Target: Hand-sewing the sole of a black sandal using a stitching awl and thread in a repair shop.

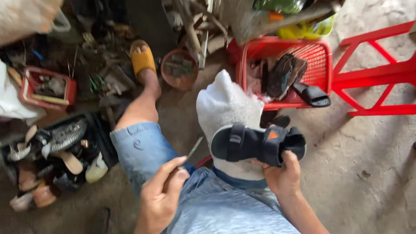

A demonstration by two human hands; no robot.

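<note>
- Head view looks down at your 2 hands above your lap, with you seated on a bare concrete floor [364,173].
- Your right hand [282,175] is clenched around the heel end of a black sandal [258,145], thumb up against its edge, fingers hidden underneath.
- That sandal lies sideways across a white cloth [225,106] draped over your right knee, its 2 straps facing the camera, one with a small orange patch.
- Your left hand [161,197] pinches a thin metal blade [194,147] between thumb and forefinger; the other fingers are curled in.
- Its tip points up toward the sandal's toe end, just beside it; I cannot tell whether it touches.
- Your left leg, in blue denim shorts, stretches forward and ends in a yellow slipper [142,57].
- Behind the cloth stands a red basket [323,56] holding worn footwear, with 1 black slipper [313,95] hanging over its rim.
- At the far left lies a pile of old shoes [52,160], and beyond it a small red tray [43,86] of tools.
</note>
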